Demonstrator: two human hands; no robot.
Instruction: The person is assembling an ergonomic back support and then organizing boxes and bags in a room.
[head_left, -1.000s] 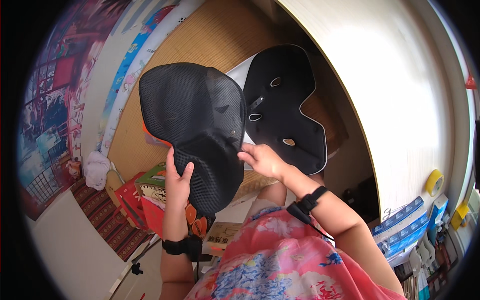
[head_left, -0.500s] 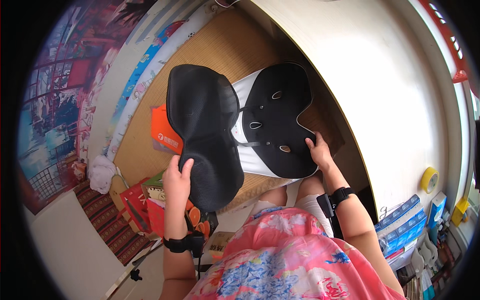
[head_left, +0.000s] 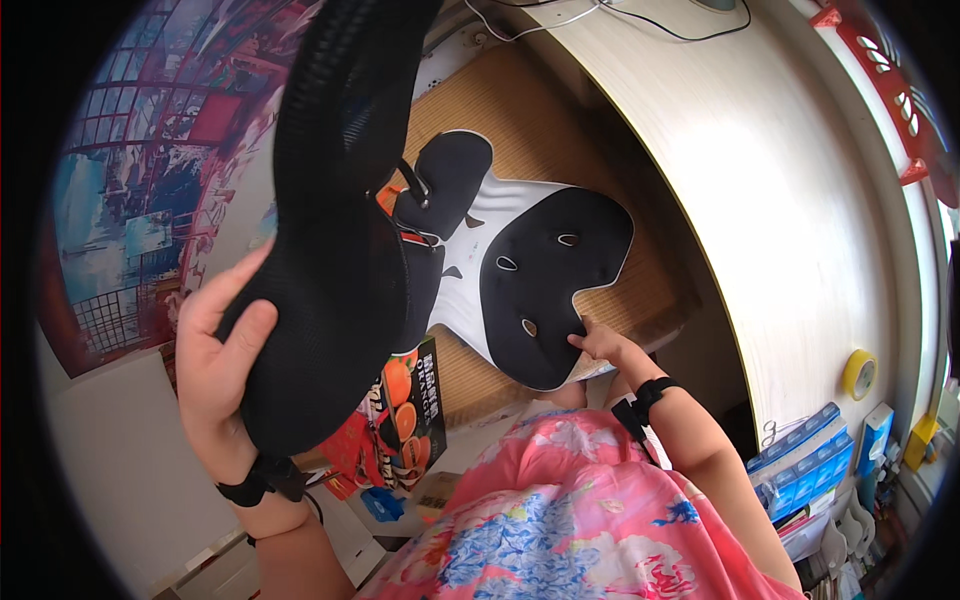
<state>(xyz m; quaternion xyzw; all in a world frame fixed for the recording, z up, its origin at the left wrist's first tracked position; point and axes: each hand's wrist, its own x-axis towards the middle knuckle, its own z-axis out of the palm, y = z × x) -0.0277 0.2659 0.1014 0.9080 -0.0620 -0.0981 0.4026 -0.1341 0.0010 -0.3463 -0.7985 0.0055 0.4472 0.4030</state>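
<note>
Raised at the left is a black mesh seat cushion [head_left: 320, 340] with a wavy outline, standing nearly on edge. My left hand [head_left: 215, 350] is closed around its near left edge, thumb on the mesh and the other fingers behind. Short straps [head_left: 414, 186] join it to a flat white panel with black padded lobes [head_left: 560, 250] and several small oval holes. That panel lies on the woven mat [head_left: 520, 95]. At the panel's near right edge, beside its notch, my right hand [head_left: 605, 343] pinches the rim.
A pale desktop [head_left: 750, 200] curves along the right, with a roll of yellow tape [head_left: 859, 374] and blue boxes [head_left: 805, 465] near its front. Cables [head_left: 680, 36] lie at its far end. A box printed with oranges [head_left: 412, 415] stands below the cushion. A painted wall [head_left: 170, 220] rises at left.
My left hand has lifted the mesh cushion up and to the left, tipping it away from the panel. The panel has turned and shows more white; my right hand has shifted slightly left and nearer.
</note>
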